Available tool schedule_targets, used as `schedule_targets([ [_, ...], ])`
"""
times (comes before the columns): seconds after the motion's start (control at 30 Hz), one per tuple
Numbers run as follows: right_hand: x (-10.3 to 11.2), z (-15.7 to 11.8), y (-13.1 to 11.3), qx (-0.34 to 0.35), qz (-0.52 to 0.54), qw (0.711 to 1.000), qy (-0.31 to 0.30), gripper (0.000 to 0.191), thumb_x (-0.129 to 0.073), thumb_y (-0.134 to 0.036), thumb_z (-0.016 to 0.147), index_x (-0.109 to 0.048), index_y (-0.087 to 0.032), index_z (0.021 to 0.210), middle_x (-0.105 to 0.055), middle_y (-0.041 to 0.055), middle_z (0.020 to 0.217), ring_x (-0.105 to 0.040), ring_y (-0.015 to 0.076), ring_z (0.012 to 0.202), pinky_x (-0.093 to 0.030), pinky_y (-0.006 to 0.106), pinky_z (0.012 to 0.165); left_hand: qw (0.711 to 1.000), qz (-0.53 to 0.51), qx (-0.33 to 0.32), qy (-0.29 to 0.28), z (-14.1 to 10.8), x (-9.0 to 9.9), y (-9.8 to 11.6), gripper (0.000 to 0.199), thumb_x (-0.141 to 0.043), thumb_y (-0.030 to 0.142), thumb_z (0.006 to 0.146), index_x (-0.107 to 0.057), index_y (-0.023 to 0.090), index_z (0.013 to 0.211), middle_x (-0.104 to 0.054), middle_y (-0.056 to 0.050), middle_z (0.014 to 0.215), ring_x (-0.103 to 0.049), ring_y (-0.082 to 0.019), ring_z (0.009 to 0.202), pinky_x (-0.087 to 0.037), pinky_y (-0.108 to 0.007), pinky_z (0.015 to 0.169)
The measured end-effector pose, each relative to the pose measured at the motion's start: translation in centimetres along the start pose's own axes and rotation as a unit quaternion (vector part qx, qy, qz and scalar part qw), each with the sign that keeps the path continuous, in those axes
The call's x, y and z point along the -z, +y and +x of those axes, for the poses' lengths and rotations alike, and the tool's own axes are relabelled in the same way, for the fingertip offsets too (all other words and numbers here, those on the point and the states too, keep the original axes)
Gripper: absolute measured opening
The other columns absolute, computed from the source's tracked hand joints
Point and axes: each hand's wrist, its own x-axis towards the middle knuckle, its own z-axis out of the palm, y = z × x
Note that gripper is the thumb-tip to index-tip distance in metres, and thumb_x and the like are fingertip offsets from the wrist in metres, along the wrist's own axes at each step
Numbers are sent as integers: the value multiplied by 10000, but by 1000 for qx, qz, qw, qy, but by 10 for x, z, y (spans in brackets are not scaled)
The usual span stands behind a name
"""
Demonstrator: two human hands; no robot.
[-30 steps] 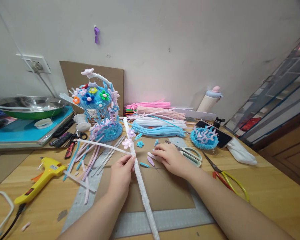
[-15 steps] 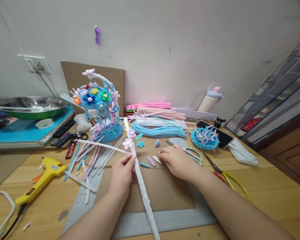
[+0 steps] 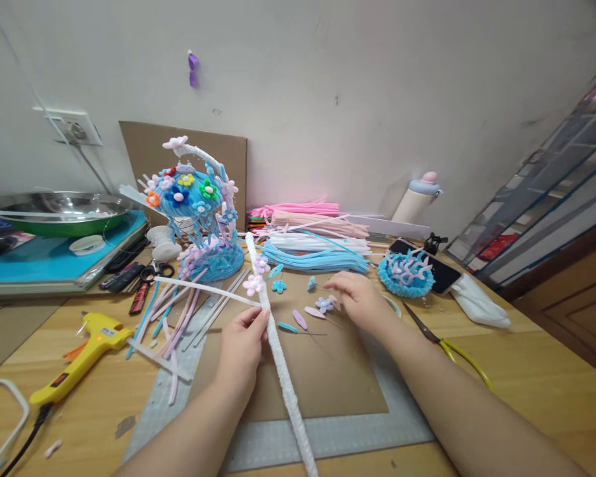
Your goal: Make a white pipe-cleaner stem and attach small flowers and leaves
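My left hand [image 3: 243,341] is closed around a white fuzzy-wrapped stem [image 3: 284,371], pinching it between thumb and fingers. Pink flowers [image 3: 253,285] sit on the stem above my grip, and a thin white strip [image 3: 206,289] runs leftward from there. My right hand [image 3: 362,301] hovers over the cardboard with its fingers apart, partly hiding pale-green-handled scissors [image 3: 393,306]. Just left of it lie a lilac flower [image 3: 323,305] and a small pink piece. Pink, purple and blue leaf shapes [image 3: 300,320], a blue flower [image 3: 279,286] and a blue bud [image 3: 311,283] lie between my hands.
A yellow glue gun [image 3: 82,354] lies at left beside cut pipe cleaners [image 3: 171,318]. Behind stands a flowered blue jellyfish model [image 3: 189,192]. Pipe cleaner bundles [image 3: 315,257] line the wall. At right are a blue coral-like piece [image 3: 406,281], yellow-handled scissors [image 3: 449,348] and a bottle [image 3: 417,197].
My right hand has shifted right and slightly up, uncovering the lilac flower and the pink piece. My left hand keeps its grip on the white stem in the same place.
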Motion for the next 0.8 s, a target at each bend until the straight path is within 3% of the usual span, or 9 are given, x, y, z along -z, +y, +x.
schedule_targets([
  [0.07, -3, 2, 12, -59, -13, 997, 48, 307, -399, -77, 800, -648, -193, 938, -634, 58, 954, -564, 180, 871, -409, 292, 756, 1000, -2, 0, 1, 0, 0, 0, 319, -707, 382, 611, -679, 128, 801, -466, 56, 500, -375, -77, 484, -283, -196, 487],
  [0.17, -11, 3, 27, -88, -32, 995, 48, 218, -461, -155, 813, -655, -193, 904, -633, 58, 919, -566, 182, 817, -421, 290, 709, 1000, -1, 0, 3, 1, 0, -1, 322, -710, 387, 606, -681, 125, 791, -463, 56, 489, -371, -77, 480, -280, -198, 486],
  [0.27, -18, 6, 33, -82, -29, 995, 38, 168, -508, -187, 799, -659, -187, 874, -631, 53, 873, -565, 177, 782, -421, 285, 695, 1000, 2, -3, 7, 3, 0, -2, 326, -714, 385, 601, -676, 119, 784, -459, 58, 476, -371, -76, 476, -275, -198, 486],
  [0.4, -25, 15, 29, -55, -17, 997, 42, 217, -508, -203, 819, -622, -180, 1002, -622, 59, 949, -545, 184, 881, -400, 301, 787, 1000, 6, -7, 7, 3, 0, -2, 315, -712, 380, 606, -674, 116, 773, -457, 57, 472, -370, -73, 474, -267, -198, 486],
  [0.57, -29, 23, 9, -15, -45, 999, 9, 302, -517, -335, 849, -579, -290, 1140, -581, 47, 1018, -488, 203, 932, -330, 330, 800, 1000, 8, -11, 8, 1, -1, -1, 318, -717, 382, 599, -678, 114, 767, -454, 54, 470, -369, -77, 474, -270, -203, 486],
  [0.67, -30, 22, 5, -29, -71, 997, -11, 227, -503, -357, 857, -648, -270, 1008, -594, 51, 911, -486, 200, 881, -287, 330, 760, 1000, 6, -10, 12, 1, -1, 0, 344, -724, 396, 583, -679, 116, 778, -450, 55, 469, -372, -82, 471, -271, -207, 481],
  [0.8, -29, 21, 9, -48, -41, 998, 15, 147, -531, -282, 825, -653, -202, 810, -615, 45, 826, -510, 191, 842, -273, 332, 761, 1000, 5, -8, 11, 1, -1, 0, 344, -731, 402, 568, -683, 122, 763, -449, 56, 463, -371, -80, 467, -270, -203, 476],
])
